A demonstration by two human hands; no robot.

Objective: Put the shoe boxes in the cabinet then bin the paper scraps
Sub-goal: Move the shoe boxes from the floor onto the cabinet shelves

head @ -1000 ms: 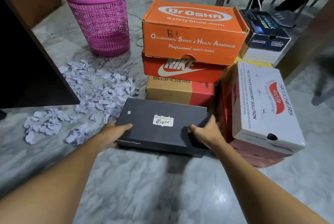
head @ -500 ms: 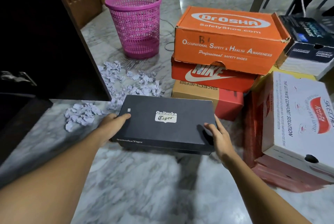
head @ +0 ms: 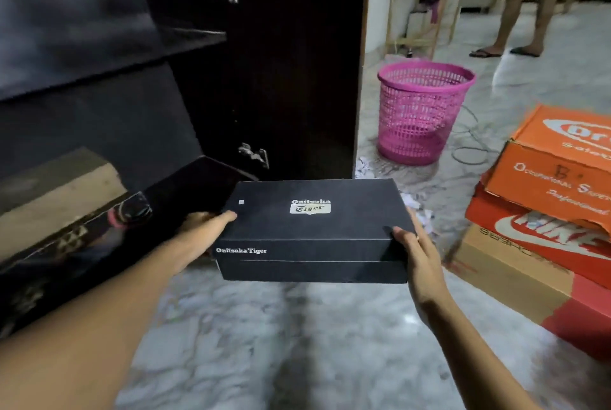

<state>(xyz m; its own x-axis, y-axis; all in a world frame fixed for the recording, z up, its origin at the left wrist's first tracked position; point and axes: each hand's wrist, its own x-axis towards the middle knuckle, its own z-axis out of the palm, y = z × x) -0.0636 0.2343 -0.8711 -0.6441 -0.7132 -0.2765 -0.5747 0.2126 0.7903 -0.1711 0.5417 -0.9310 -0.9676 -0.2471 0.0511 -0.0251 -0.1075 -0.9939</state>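
I hold a black Onitsuka Tiger shoe box (head: 310, 228) in the air above the marble floor, level and lid up. My left hand (head: 206, 223) grips its left end and my right hand (head: 415, 252) grips its right end. The dark cabinet (head: 99, 118) stands open at the left, its shelf edge (head: 185, 36) and bottom board (head: 198, 181) just left of the box. At the right sits a stack of boxes: an orange Dr Osha box (head: 562, 161) on a red Nike box (head: 542, 234) on a tan Skechers box (head: 515, 280). White paper scraps (head: 367, 166) lie behind the held box.
The open cabinet door (head: 297, 62) stands behind the box. A pink mesh bin (head: 420, 112) sits on the floor past it, with a cable (head: 469, 145) beside it. A person's legs (head: 522, 23) and a wooden stool frame (head: 420, 6) are at the back.
Both hands have lifted the black box off the floor and carried it left toward the open cabinet. My view has swung left, so the box stack now sits at the right edge.
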